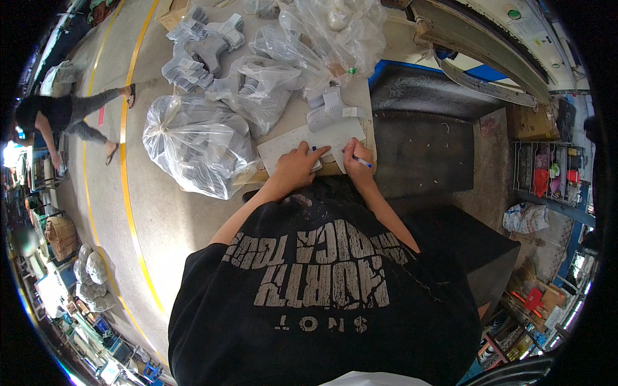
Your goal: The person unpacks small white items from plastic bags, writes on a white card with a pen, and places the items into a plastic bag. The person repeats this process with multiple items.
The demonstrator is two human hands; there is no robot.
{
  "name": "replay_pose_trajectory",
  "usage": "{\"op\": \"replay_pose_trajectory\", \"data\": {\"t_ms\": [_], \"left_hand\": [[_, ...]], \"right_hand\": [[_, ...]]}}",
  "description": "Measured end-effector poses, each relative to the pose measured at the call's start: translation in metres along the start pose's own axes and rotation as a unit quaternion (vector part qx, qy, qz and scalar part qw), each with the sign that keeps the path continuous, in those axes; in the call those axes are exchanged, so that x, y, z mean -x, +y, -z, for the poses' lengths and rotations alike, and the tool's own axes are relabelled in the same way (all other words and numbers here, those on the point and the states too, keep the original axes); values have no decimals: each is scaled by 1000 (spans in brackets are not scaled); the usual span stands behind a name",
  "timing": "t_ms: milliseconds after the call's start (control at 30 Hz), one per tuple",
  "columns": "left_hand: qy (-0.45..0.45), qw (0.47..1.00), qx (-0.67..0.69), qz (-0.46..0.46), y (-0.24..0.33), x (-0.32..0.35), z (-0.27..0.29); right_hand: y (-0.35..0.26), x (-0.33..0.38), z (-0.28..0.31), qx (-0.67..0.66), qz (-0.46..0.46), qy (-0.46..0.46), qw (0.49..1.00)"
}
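My right hand [356, 154] is closed round a pen [362, 161] with a blue end, its tip down at a white paper sheet [338, 149]. My left hand [297, 166] lies on the papers with its fingers stretched toward the right one. At its fingertips shows a small blue thing [315, 148], too small to name for sure. A larger white sheet [275, 147] reaches out left of it. Just beyond the papers lies a stack of grey cut-out pieces [333, 110]. What is written cannot be made out.
Left of the papers stands a clear plastic bag [193, 145] full of grey pieces; more bags [264, 83] and loose stacks [199, 51] cover the far side. A dark bin-like recess [421, 151] lies to the right. At far left a person [71, 116] walks near yellow floor lines [124, 128].
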State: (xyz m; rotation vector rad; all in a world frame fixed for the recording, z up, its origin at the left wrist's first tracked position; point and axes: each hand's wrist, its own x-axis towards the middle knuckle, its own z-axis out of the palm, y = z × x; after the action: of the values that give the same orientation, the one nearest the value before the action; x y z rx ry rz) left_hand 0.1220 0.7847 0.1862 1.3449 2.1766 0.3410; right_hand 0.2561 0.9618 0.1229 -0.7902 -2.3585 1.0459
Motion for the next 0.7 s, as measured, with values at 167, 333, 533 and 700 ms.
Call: {"op": "replay_pose_trajectory", "data": {"t_ms": [167,333,533,700], "left_hand": [[1,1000,2,1,-1,0,-1],[1,1000,3,-1,-1,0,-2],[8,1000,1,-1,-2,0,-3],[16,1000,2,-1,-3,-1,-6]], "right_hand": [[-4,0,3,-4,-5,3,1000],[-5,-1,5,-16,-6,0,1000],[-7,-1,4,-6,10,21,1000],[-6,-1,5,11,-16,3,1000]]}}
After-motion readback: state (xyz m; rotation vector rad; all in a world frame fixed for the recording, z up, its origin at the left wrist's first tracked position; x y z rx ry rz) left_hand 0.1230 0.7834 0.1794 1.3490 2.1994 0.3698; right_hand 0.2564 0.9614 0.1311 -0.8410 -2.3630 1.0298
